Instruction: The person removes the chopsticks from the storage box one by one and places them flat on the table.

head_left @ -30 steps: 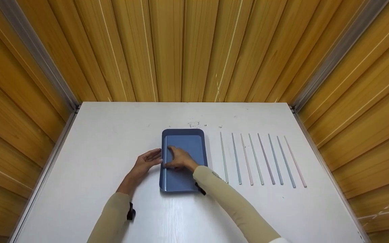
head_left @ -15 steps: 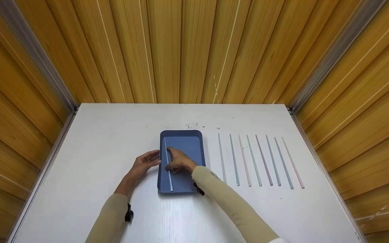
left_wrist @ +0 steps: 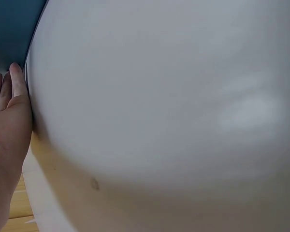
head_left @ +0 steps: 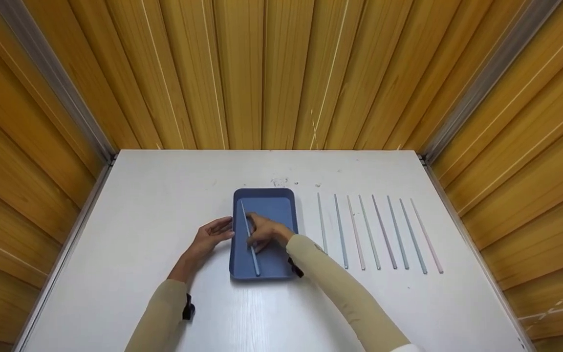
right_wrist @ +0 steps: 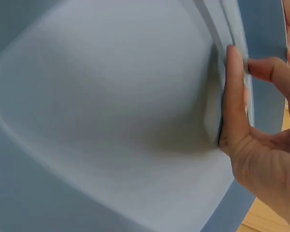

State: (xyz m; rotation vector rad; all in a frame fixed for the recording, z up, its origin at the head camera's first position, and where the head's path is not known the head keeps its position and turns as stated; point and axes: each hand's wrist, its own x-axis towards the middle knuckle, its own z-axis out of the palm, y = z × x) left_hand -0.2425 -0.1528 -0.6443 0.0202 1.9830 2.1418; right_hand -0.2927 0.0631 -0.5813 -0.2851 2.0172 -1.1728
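Observation:
A blue rectangular tray (head_left: 274, 208) stands on the white table. Inside it lies a pale blue chopstick (head_left: 255, 263), slanting from the far left corner toward the near edge. My right hand (head_left: 264, 230) reaches into the tray and pinches this chopstick near its middle; the right wrist view shows thumb and finger on either side of the thin stick (right_wrist: 240, 36). Against the tray's left outer wall rest the fingertips of my left hand (head_left: 209, 238), fingers extended. In the left wrist view that hand (left_wrist: 12, 121) lies along the tray side (left_wrist: 14, 34).
To the tray's right, several pastel chopsticks lie spaced in a row, from a pale green one (head_left: 321, 220) to a pink one (head_left: 427, 237). Wood-patterned walls (head_left: 242, 73) enclose the table (head_left: 164, 181) at the back and sides.
The chopstick in the tray has shifted from along the left wall to a slant, its near end swinging right. My right hand moved slightly right with it; the left hand stayed at the tray's side.

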